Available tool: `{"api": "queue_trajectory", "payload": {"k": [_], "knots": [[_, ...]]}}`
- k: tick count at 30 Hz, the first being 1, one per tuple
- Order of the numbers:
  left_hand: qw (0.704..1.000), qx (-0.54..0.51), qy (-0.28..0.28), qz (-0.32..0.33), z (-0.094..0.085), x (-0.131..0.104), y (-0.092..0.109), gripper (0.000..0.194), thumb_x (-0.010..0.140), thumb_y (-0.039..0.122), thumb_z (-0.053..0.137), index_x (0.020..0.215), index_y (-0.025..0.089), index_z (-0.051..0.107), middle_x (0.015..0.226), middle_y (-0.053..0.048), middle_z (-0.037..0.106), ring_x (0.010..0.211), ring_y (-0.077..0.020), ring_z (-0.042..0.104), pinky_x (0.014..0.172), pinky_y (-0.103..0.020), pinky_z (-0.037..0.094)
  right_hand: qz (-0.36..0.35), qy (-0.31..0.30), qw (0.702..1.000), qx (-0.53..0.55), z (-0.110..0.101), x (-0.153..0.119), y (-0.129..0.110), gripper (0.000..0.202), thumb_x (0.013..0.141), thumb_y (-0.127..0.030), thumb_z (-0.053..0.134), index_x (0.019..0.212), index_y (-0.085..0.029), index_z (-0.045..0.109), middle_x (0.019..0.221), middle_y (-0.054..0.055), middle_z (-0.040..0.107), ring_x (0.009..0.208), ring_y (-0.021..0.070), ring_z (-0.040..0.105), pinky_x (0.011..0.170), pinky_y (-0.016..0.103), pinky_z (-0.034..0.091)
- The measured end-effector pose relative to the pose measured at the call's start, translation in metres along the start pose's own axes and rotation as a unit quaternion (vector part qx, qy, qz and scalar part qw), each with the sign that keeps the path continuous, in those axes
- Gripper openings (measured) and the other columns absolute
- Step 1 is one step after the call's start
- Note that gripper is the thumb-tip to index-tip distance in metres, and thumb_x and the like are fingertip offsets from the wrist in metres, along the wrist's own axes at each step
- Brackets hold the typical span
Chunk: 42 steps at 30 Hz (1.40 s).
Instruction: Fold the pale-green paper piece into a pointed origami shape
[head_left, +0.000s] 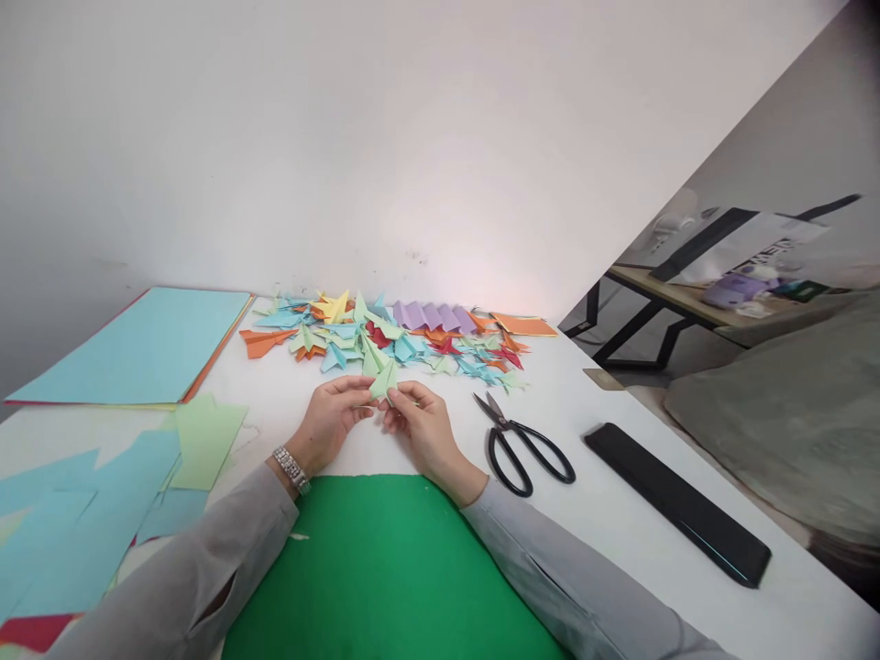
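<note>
A small piece of folded light green paper (383,381) is held up between my two hands, above the far edge of a green sheet (391,559). My left hand (330,417) pinches its left side with thumb and fingers. On the right side, my right hand (426,426) grips it with the thumb on top and the other fingers curled beneath. Just beyond lies a heap of folded paper planes (336,357) in green, blue, orange, red and yellow. A purple accordion-folded paper (434,317) stands at the back of that heap.
Black-handled scissors (512,440) lie partly spread right of my hands. Farther right is a long black case (677,500). Stacked coloured sheets (144,348) sit at the back left, with loose blue paper pieces (130,486) nearer. Orange paper (524,325) rests by the wall (385,147).
</note>
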<state>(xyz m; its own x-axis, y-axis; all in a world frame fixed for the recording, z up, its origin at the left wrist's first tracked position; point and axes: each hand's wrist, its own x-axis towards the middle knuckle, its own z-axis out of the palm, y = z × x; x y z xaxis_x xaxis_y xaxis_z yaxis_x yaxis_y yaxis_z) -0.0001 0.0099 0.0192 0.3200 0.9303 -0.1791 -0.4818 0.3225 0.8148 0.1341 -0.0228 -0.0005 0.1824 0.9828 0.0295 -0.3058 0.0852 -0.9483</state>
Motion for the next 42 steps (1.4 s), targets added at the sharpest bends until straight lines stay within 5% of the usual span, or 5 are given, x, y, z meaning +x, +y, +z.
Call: {"api": "queue_trajectory", "payload": {"k": [13, 23, 32, 42], "knots": [[0.992, 0.105, -0.019, 0.063, -0.0066, 0.0025, -0.0088, 0.026, 0.048, 0.014, 0.082, 0.071, 0.013, 0.070, 0.061, -0.003, 0.069, 0.057, -0.0129, 0.061, 0.059, -0.026, 0.047, -0.021, -0.039, 0.995, -0.091, 0.0035, -0.0013, -0.0012, 0.034, 0.069, -0.048, 0.074, 0.063, -0.018, 0.058, 0.049, -0.002, 0.059, 0.041, 0.0100, 0.050, 0.041, 0.023, 0.041], [0.990, 0.130, -0.006, 0.056, -0.0040, -0.0003, -0.0062, 0.037, 0.041, 0.010, 0.086, 0.075, 0.013, 0.071, 0.065, -0.001, 0.070, 0.060, -0.0123, 0.064, 0.062, -0.025, 0.051, 0.018, -0.006, 1.000, -0.007, 0.0020, 0.0031, 0.0012, 0.040, 0.066, -0.048, 0.077, 0.054, -0.018, 0.053, 0.046, -0.002, 0.059, 0.038, 0.0099, 0.051, 0.037, 0.021, 0.039], [0.987, 0.138, -0.065, 0.046, -0.0016, -0.0022, -0.0060, 0.029, 0.062, 0.034, 0.081, 0.078, 0.013, 0.071, 0.066, -0.004, 0.070, 0.056, -0.0117, 0.061, 0.055, -0.025, 0.048, 0.064, -0.019, 0.996, 0.064, -0.0045, 0.0066, -0.0041, 0.038, 0.061, -0.043, 0.082, 0.055, -0.016, 0.055, 0.046, -0.003, 0.057, 0.038, 0.0074, 0.049, 0.036, 0.018, 0.038], [0.983, 0.147, -0.086, 0.061, -0.0029, -0.0008, -0.0086, 0.024, 0.067, 0.035, 0.077, 0.071, 0.013, 0.071, 0.059, -0.001, 0.066, 0.053, -0.0097, 0.057, 0.057, -0.024, 0.045, 0.074, -0.042, 0.995, 0.054, -0.0039, 0.0054, -0.0052, 0.040, 0.063, -0.044, 0.081, 0.055, -0.016, 0.055, 0.046, -0.003, 0.055, 0.038, 0.0078, 0.051, 0.036, 0.018, 0.038]]}}
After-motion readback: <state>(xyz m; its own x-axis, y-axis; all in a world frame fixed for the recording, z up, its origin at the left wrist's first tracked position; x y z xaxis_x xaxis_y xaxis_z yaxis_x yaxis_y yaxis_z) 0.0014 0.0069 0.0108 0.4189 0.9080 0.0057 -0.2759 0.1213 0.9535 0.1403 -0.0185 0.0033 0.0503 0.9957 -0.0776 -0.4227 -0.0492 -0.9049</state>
